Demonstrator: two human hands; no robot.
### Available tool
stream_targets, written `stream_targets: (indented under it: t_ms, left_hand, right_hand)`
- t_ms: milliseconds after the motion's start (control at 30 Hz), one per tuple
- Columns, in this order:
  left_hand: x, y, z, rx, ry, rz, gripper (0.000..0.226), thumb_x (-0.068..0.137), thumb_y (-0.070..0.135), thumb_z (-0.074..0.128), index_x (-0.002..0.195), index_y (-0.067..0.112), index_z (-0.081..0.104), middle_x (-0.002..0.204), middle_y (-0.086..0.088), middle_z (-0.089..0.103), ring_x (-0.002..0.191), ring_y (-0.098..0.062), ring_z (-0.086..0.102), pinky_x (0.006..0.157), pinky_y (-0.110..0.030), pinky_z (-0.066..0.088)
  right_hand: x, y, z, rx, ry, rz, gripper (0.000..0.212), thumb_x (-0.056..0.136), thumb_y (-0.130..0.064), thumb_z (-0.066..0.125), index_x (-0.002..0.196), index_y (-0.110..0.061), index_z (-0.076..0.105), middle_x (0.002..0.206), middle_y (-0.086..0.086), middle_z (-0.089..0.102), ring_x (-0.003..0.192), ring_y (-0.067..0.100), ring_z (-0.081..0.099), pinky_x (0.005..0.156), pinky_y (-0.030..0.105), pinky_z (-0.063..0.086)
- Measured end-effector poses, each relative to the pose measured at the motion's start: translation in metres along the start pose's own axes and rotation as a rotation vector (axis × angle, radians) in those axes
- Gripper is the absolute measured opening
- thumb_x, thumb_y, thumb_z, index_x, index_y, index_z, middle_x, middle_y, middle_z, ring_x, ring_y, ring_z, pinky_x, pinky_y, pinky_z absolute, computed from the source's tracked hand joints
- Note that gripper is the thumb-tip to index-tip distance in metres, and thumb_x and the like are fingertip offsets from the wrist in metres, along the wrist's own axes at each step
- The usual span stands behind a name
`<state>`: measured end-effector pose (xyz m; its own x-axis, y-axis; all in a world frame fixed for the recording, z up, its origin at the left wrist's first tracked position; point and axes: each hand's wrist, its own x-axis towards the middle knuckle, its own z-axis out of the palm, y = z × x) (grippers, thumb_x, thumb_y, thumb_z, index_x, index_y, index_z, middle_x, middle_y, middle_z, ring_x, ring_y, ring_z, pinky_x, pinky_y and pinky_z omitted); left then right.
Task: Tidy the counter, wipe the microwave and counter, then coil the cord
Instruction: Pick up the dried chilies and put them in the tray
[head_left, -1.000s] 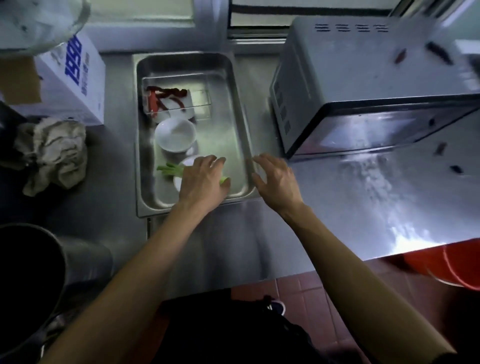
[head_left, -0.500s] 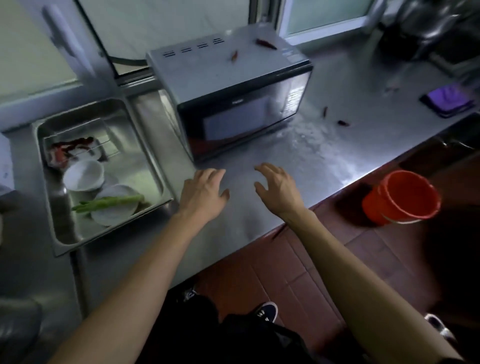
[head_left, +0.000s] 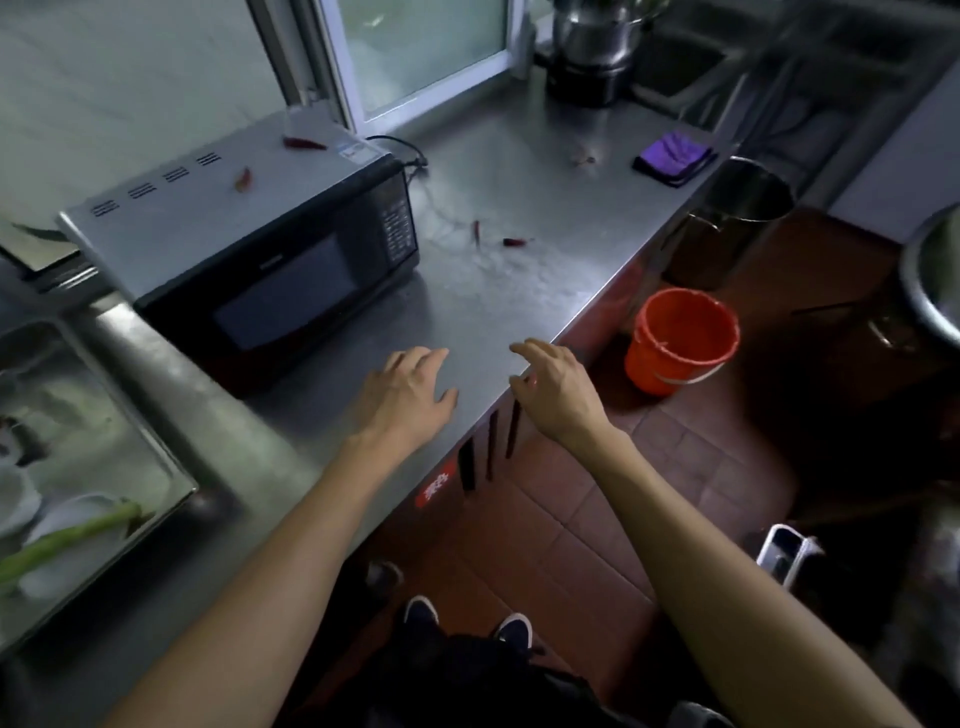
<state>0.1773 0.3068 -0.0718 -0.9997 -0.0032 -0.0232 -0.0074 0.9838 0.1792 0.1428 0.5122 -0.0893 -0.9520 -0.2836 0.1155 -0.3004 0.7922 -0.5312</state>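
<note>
A grey and black microwave stands on the steel counter. Two red chillies lie on its top, and two more chillies lie on the counter to its right. Its black cord trails behind its right rear corner. A folded purple cloth lies at the counter's far right. My left hand hovers over the counter's front, fingers relaxed and empty. My right hand is at the counter's front edge, fingers loosely spread and empty.
A steel tray at the left holds white dishes and a green stalk. An orange bucket and a tall steel pot stand on the tiled floor to the right. A metal pot stands by the window.
My view has swung right, away from the tray toward the microwave's right side. Both hands left the tray and now sit over the counter's front edge, still empty.
</note>
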Motion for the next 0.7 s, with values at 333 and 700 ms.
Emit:
stream_targets:
  t_ms: [333, 700]
  left_hand:
    - [0.062, 0.038, 0.029, -0.042, -0.064, 0.070, 0.055, 0.097, 0.044, 0.051, 0.148, 0.023, 0.043, 0.147, 0.001, 0.049, 0.132, -0.024, 0.044, 0.101, -0.042, 0.044]
    - [0.191, 0.023, 0.057, -0.179, -0.081, -0.003, 0.057, 0.095, 0.041, 0.057, 0.146, 0.019, 0.046, 0.146, -0.003, 0.051, 0.131, -0.026, 0.046, 0.103, -0.046, 0.044]
  right_hand:
    - [0.020, 0.062, -0.008, -0.030, 0.031, 0.114, 0.046, 0.082, -0.012, 0.067, 0.127, -0.015, 0.064, 0.127, 0.003, 0.065, 0.107, 0.036, 0.060, 0.091, 0.046, 0.051]
    - [0.149, 0.096, 0.000, -0.055, -0.105, 0.095, 0.041, 0.095, -0.019, 0.061, 0.135, -0.015, 0.059, 0.139, 0.003, 0.058, 0.122, 0.031, 0.055, 0.104, 0.043, 0.043]
